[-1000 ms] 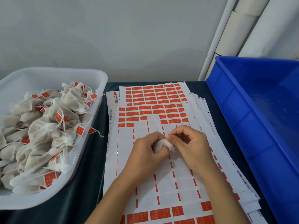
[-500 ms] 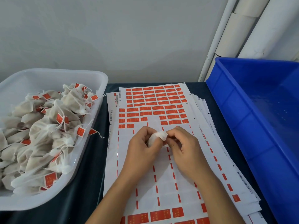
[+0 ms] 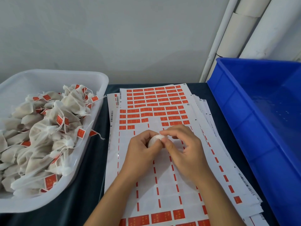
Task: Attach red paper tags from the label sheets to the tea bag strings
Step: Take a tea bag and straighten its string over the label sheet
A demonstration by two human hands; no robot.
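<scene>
Here, in the lower middle of the frame, your left hand (image 3: pixel 143 152) curls around a small white tea bag (image 3: pixel 154 140), with the bag's gathered top showing between your thumb and fingers. Your right hand (image 3: pixel 184 149) meets it from the right, its thumb and forefinger pinching the top of the same bag while the other fingers stay loosely bent; any string or tag at your fingertips is too small to make out. Both hands hover over the top label sheet (image 3: pixel 162 180) of a fanned stack spread across the dark table (image 3: pixel 84 201). The sheet's middle rows are stripped to narrow red slivers, while full red paper tags (image 3: pixel 156 101) remain in its upper rows and a few along the bottom edge. At the left of the frame, a white plastic tub (image 3: pixel 91 82) holds a heap of tagged tea bags (image 3: pixel 44 136), with red tags scattered through the pile and one hanging over the rim. At the right stands a blue plastic crate (image 3: pixel 236 121), just beside the sheet stack, with white pipes (image 3: pixel 244 30) behind it in the upper right.
</scene>
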